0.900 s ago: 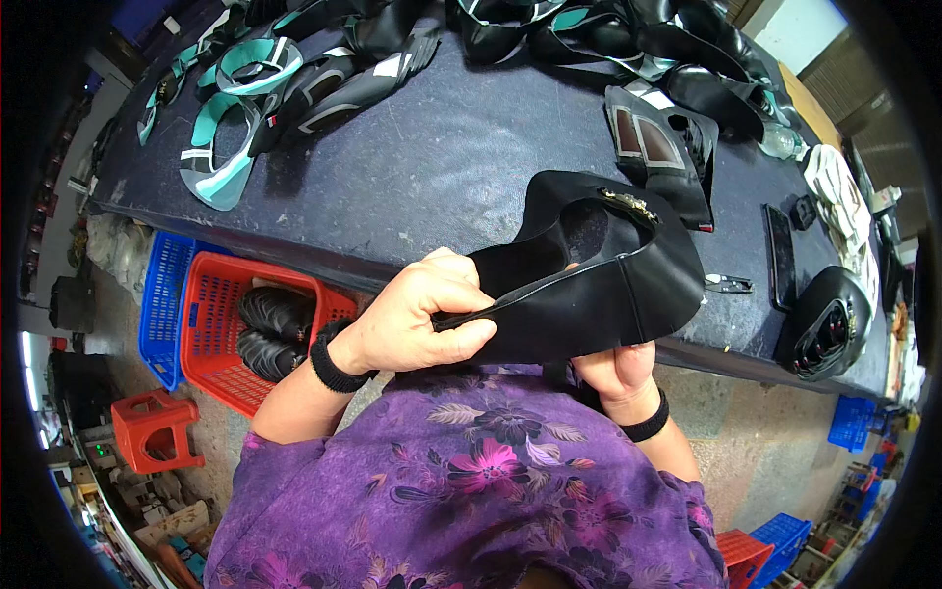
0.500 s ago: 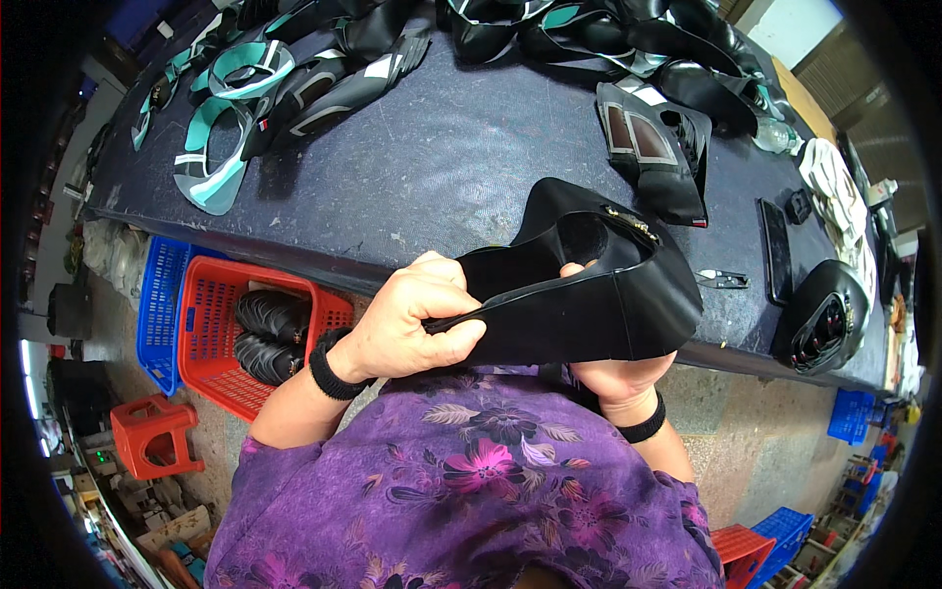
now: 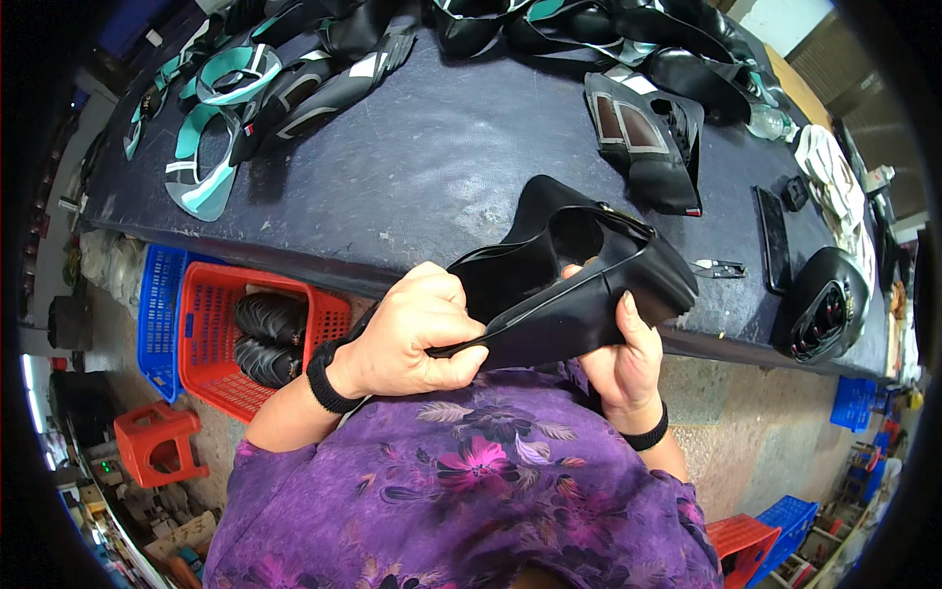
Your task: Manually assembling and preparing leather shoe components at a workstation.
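Observation:
A black leather shoe upper (image 3: 559, 319) is held over the table's near edge, its opening facing up and a small gold-coloured trim at the far rim. My left hand (image 3: 417, 329) pinches the left end of its edge between thumb and bent fingers. On the right, my right hand (image 3: 628, 368) grips the lower side, thumb lying on the outer face. One fingertip of it shows inside the opening; its other fingers are partly hidden by the leather. Small thread snips (image 3: 719, 268) lie on the table to the right of the upper.
Stacked uppers (image 3: 643, 147) and teal-lined pieces (image 3: 201, 162) lie across the dark table (image 3: 392, 196). At right are a phone (image 3: 773, 240), a black bundle (image 3: 824, 304) and white cloth (image 3: 834, 187). A red basket (image 3: 194, 344) with black pieces and a red stool (image 3: 157, 442) stand at left.
My right thumb has come up from beneath onto the outer face of the upper. The upper has tilted, and its right end sits a little lower. My left hand keeps its pinch.

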`<state>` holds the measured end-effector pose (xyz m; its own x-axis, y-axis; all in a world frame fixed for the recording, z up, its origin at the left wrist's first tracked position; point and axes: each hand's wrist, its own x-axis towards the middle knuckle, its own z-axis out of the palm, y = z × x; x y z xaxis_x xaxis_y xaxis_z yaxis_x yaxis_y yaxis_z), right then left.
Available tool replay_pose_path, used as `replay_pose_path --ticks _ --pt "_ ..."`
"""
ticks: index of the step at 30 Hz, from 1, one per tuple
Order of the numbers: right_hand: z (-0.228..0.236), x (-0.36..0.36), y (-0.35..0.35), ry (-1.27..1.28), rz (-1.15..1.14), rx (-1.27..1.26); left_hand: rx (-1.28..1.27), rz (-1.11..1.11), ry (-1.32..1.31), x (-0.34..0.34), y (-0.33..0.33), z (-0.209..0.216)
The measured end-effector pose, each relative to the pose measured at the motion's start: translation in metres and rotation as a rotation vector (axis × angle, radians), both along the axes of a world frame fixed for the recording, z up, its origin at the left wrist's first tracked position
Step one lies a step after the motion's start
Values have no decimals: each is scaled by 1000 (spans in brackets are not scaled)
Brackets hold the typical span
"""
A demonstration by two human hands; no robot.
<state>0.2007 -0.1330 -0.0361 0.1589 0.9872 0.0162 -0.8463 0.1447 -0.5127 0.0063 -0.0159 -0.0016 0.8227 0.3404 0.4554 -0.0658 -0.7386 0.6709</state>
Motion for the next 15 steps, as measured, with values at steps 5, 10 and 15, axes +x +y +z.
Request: replay_pose_path --ticks 5,10,15 --pt "-20 6 -3 182 -91 -105 154 -38 -2 6 -7 0" --pt "-12 4 1 146 -200 -106 223 -144 50 11 -9 -3" --pt "-12 8 6 -198 -348 -157 288 -315 175 11 -3 3"
